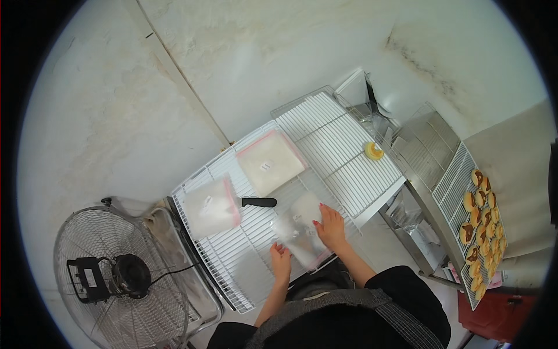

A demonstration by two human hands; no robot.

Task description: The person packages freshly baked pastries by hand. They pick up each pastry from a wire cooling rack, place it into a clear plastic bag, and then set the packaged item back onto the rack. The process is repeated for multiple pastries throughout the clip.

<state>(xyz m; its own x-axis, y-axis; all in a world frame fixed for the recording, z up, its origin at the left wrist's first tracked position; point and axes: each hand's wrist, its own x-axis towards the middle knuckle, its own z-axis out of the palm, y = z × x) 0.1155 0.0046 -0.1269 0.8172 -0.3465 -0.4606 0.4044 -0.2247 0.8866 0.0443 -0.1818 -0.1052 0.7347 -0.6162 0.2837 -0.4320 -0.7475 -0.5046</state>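
A clear plastic bag point(303, 251) with pale contents lies on the near part of the white wire rack point(239, 264), between my two hands. My right hand point(332, 230) rests on its right side, thumb and fingers apart. Beside the bag's left edge is my left hand point(281, 264), its fingers loosely bent and a little apart; I cannot make out whether they touch the plastic. A black-handled tool point(259, 202) lies just beyond, its other end not visible. Two more filled clear bags with pink edges, a left one point(209, 209) and a far one point(268, 163), lie flat on the rack.
A large wire-caged fan point(131, 276) stands at the left. On the far right part of the rack is a small round yellow item point(374, 151). Several browned round pastries point(480, 232) cover another rack at the right. A wall point(232, 64) rises behind.
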